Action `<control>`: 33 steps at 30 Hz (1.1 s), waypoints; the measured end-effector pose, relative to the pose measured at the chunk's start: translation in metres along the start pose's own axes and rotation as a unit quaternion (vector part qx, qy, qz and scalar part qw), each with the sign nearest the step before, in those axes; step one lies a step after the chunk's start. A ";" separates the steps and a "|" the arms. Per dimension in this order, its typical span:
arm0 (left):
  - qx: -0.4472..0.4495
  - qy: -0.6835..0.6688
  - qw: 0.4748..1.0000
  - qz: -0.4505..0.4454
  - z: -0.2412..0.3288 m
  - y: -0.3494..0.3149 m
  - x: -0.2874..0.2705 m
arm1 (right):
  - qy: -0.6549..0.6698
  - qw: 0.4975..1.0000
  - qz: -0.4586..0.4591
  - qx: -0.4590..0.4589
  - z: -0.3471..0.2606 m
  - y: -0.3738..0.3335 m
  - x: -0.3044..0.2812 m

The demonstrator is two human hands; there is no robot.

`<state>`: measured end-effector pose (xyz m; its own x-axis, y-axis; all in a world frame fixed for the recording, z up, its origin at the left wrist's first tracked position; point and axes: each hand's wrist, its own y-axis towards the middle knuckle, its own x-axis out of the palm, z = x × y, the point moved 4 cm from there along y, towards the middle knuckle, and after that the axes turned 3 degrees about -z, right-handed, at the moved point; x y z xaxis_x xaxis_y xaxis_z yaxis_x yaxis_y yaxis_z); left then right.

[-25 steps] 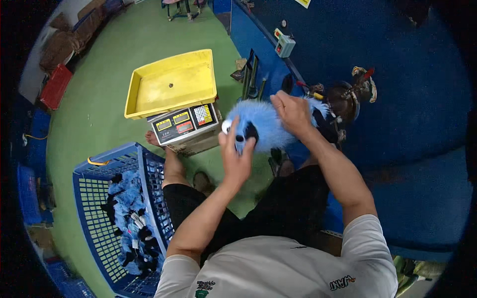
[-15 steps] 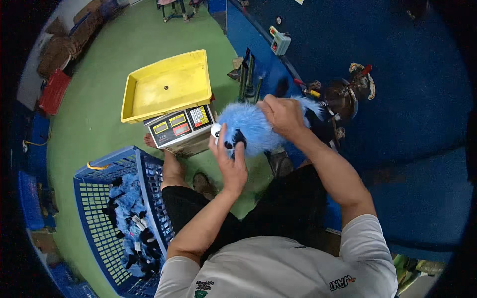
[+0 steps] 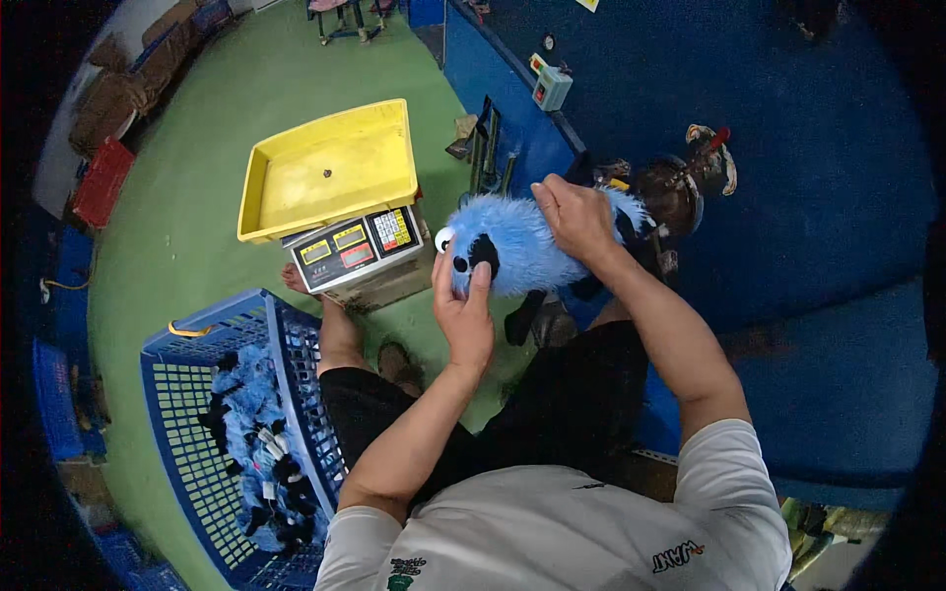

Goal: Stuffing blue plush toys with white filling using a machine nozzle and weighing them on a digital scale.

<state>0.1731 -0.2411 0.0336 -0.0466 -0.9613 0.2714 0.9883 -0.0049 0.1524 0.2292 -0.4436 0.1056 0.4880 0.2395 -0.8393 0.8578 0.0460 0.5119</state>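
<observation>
Head view: a fluffy blue plush toy (image 3: 522, 246) lies between the hands, its face (image 3: 471, 246) at the left hand (image 3: 465, 320), its far end just past the right hand (image 3: 581, 225), near a round metal machine fitting (image 3: 668, 189); whether they touch cannot be told. The left hand is loosely curved, thumb and fingers holding the face beside a white eye (image 3: 442, 238). The right hand is curled over the toy's back, gripping it, its fingertips hidden. Steadying the toy near the fitting appears to be the step in hand; the next move probably calls for both hands shifting together, lest the soft body twist. Ahead and left of the left hand, a yellow tray (image 3: 365, 148) tops a digital scale (image 3: 345, 246); left and closer to the body, a blue basket (image 3: 281, 345) holds limp blue-and-black plush pieces (image 3: 261, 394).
</observation>
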 end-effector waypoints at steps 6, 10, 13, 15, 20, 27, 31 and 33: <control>-0.092 -0.078 0.992 0.047 -0.002 0.003 -0.010 | -0.006 1.000 -0.002 -0.017 -0.024 0.007 -0.008; -0.153 -0.056 0.985 -0.058 -0.010 0.007 0.024 | 0.000 0.996 -0.008 0.084 0.019 0.008 -0.020; -0.162 -0.073 0.984 -0.031 -0.011 0.007 0.029 | 0.003 0.999 -0.008 0.039 0.031 0.004 -0.014; -0.155 -0.111 0.981 -0.037 -0.008 0.008 0.028 | -0.018 1.000 0.008 0.019 0.031 0.003 -0.010; -0.151 -0.120 0.981 -0.012 -0.001 0.006 0.013 | 0.002 1.000 -0.017 0.024 0.012 0.004 -0.004; -0.152 -0.173 0.973 -0.002 -0.006 0.011 -0.007 | -0.013 0.997 -0.054 0.044 -0.017 0.011 -0.005; -0.158 -0.181 0.971 0.007 -0.001 0.014 -0.019 | 0.002 0.997 -0.053 0.056 -0.030 0.012 -0.002; -0.135 -0.172 0.975 0.024 0.004 0.012 -0.022 | 0.005 0.997 -0.059 0.057 -0.036 0.013 -0.002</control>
<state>0.1852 -0.2191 0.0331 0.0012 -0.8131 0.5822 0.9906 -0.0785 -0.1118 0.2336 -0.4088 0.1201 0.3808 0.2489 -0.8905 0.9225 -0.0360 0.3844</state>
